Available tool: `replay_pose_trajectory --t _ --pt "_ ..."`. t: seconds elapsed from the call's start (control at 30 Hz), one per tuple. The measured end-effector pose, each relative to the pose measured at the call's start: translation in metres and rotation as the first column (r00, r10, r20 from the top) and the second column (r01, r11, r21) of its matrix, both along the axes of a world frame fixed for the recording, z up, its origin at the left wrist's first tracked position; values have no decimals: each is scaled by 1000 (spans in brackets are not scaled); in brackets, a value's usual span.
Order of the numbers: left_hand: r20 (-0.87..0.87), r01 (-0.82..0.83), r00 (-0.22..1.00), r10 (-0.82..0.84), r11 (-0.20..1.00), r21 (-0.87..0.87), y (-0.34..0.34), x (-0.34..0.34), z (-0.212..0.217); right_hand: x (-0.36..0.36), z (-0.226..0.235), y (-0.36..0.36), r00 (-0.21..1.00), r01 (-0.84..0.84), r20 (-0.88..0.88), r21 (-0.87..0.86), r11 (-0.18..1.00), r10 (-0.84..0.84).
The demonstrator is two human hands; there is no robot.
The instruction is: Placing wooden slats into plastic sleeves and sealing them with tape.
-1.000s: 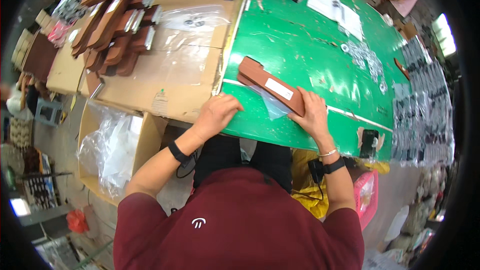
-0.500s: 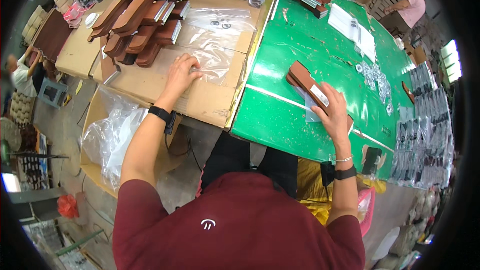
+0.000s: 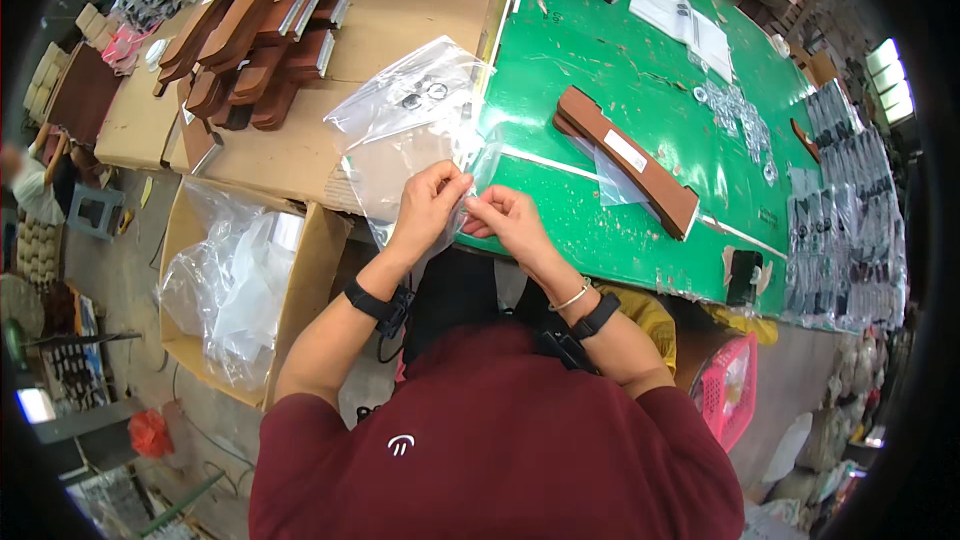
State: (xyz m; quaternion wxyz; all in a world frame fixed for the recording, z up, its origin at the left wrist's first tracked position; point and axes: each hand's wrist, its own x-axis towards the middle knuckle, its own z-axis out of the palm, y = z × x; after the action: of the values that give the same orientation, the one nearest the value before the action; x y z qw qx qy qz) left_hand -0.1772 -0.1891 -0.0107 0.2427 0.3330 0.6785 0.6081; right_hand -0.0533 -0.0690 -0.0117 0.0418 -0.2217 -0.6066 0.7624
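A transparent plastic bag (image 3: 385,145) with dark printed marks hangs over the near edge of the cardboard, its corner at my fingers. My left hand (image 3: 430,205) is closed in a pinch on the bag's near edge. Close beside it, my right hand (image 3: 510,225) has its fingertips pinched on the same edge; the fingertips of both hands nearly meet. To the right, a pair of brown wooden slats (image 3: 658,186) with a white label lies slantwise on the green table (image 3: 560,190). A thin translucent sheet (image 3: 612,182) sticks out from under the slats.
Brown wooden pieces with metal edges (image 3: 255,35) are piled on cardboard at the left. Below stands a carton (image 3: 310,280) of plastic bags. Wrapped packs (image 3: 850,230) line the right side; white bags (image 3: 685,25) lie farther back. Other people work at the far right and left.
My right hand has let go of the wooden slats and moved left to the bag. My left hand has drawn the bag off the cardboard, nearer to me and to the right.
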Motion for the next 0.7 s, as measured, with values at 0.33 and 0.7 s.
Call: replay_pose_trajectory --t 0.33,0.7 --pt "368 -100 925 100 995 -19 -15 18 15 32 -1 8 942 330 -42 -62 942 -333" --pt "284 -73 952 115 986 -152 -37 13 -5 36 -20 25 931 321 -193 26 947 -311"
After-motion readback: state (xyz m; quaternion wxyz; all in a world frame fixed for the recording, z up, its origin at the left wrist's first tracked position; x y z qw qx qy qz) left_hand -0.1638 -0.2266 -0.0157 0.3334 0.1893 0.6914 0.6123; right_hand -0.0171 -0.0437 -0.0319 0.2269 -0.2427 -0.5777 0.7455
